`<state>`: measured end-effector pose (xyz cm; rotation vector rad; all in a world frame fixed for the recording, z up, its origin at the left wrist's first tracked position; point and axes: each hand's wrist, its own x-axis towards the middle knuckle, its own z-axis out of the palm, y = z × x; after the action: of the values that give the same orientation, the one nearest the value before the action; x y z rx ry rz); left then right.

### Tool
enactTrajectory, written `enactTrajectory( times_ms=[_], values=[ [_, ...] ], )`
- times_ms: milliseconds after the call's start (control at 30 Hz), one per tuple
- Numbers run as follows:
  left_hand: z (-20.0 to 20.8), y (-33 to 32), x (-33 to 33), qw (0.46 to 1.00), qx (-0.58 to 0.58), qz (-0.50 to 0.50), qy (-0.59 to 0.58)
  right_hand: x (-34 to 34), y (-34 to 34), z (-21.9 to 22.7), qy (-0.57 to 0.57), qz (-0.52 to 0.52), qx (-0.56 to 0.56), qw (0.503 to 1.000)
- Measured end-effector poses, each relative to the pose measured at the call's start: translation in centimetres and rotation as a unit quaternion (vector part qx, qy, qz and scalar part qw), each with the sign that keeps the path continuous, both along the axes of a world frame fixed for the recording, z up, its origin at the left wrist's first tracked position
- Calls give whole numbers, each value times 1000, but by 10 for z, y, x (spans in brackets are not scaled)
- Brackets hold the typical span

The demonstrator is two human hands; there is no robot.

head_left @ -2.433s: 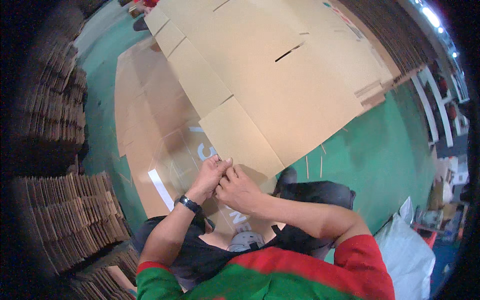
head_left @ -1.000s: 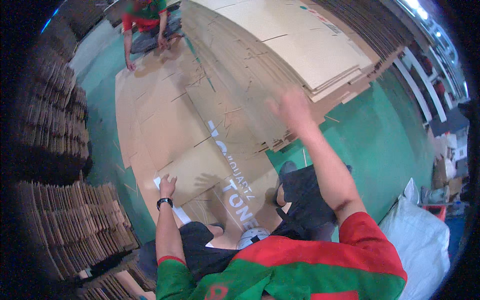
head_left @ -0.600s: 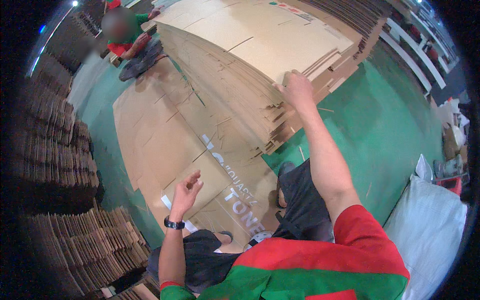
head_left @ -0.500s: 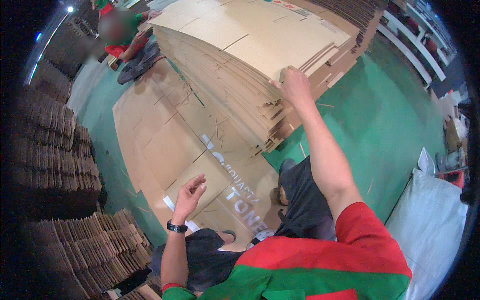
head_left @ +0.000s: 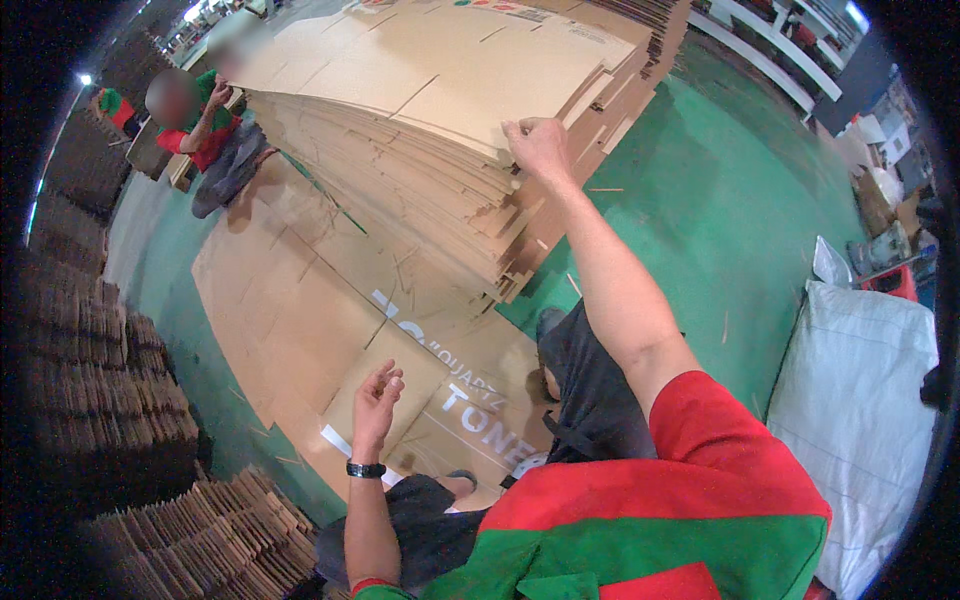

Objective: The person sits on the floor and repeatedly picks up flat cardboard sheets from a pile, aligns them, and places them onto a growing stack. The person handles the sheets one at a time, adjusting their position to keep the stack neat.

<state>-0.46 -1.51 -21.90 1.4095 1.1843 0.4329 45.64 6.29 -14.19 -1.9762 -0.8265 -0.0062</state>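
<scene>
A tall stack of flat brown cardboard sheets [head_left: 420,130] rises ahead of me. My right hand [head_left: 538,148] reaches up and grips the near corner of the top cardboard sheet [head_left: 470,85]. My left hand [head_left: 377,398], with a black watch on the wrist, hovers with loosely curled fingers and holds nothing. It is above a flattened cardboard box with white lettering [head_left: 440,390] lying on the floor by my knees.
Another person in a red and green shirt [head_left: 205,125] crouches at the stack's far left. Bundles of folded cardboard [head_left: 110,400] pile up on the left. A white sack [head_left: 860,400] lies right. The green floor [head_left: 700,220] spreads to the right.
My right hand went from my lap up to the top of the stack and took hold of the top sheet's corner. My left hand lifted off the floor cardboard.
</scene>
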Motion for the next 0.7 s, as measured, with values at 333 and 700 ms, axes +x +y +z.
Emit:
enactTrajectory(
  times_ms=[333, 700],
  values=[
    [3, -10, -12, 1000, 2, 4, -16, 33, 8, 6, 345, 26, 210, 915],
    [71, 7, 8, 867, -172, 130, -450, -245, -77, 0, 548, 393, -70, 735]
  ],
)
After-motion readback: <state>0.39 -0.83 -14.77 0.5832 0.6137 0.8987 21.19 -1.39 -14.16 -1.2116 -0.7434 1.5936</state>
